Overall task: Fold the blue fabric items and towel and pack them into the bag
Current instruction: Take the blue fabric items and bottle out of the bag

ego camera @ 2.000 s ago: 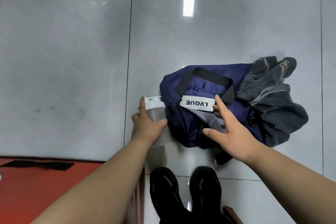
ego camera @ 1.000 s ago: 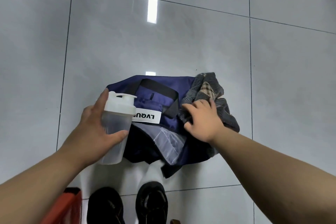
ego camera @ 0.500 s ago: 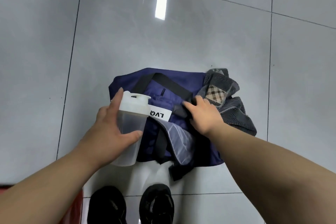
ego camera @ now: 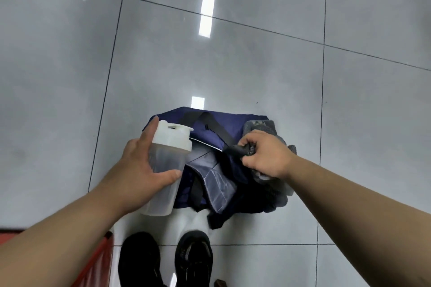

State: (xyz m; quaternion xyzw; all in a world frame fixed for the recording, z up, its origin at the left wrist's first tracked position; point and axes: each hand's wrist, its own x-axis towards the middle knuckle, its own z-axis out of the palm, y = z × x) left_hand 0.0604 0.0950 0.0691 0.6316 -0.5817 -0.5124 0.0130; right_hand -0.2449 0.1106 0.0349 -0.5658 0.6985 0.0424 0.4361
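- Gripping a black strap (ego camera: 221, 135) of the navy bag (ego camera: 235, 123) on the floor (ego camera: 70, 77), the right hand (ego camera: 265, 158) has its grip clamped at the bag's 3 o'clock side, over the bunched grey towel (ego camera: 262, 127).
- The left hand (ego camera: 140, 170) has its grip wrapped round a clear shaker bottle (ego camera: 166, 170) at the bag's 9 o'clock.
- Packing appears to be in hand. The next move likely calls for pulling the bag's mouth wide, then folding the towel in.

No readable text; perhaps a white label edge (ego camera: 205, 146) on the bag (ego camera: 235, 126).
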